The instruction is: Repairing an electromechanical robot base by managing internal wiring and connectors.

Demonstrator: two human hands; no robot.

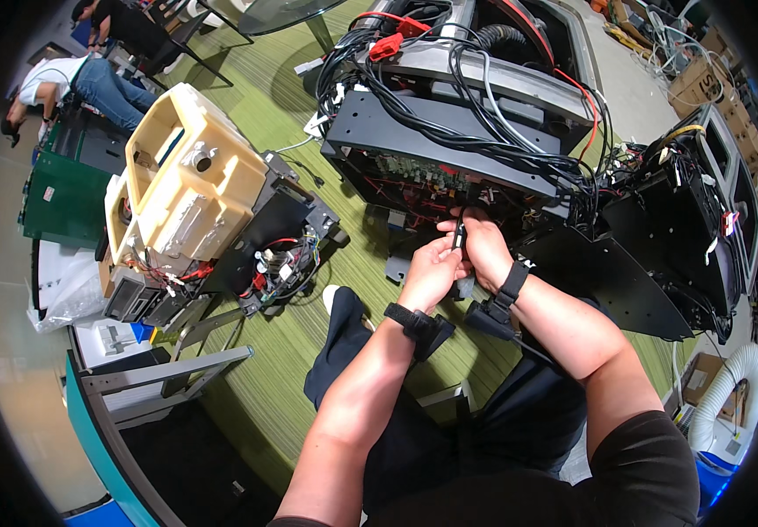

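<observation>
Close together, just in front of an open black metal housing (449, 123), my two hands meet. Between them is a slim black stick-like piece (460, 233); its exact kind is too small to tell. My left hand (432, 270) pinches it from the left with bent fingers. From the right, my right hand (487, 248) closes on it too, its fingers partly hidden. Behind my fingertips, green circuit boards (414, 167) and red and black wiring show inside the housing. A black strap with a small box sits on each wrist.
Black cables (432, 132) drape over the housing, with a red connector (386, 47) on top. A cream plastic shell (194, 176) on a wired base stands left. Black panels (669, 228) stand right. A metal-framed stand (168, 373) is at lower left. Other people are at far left.
</observation>
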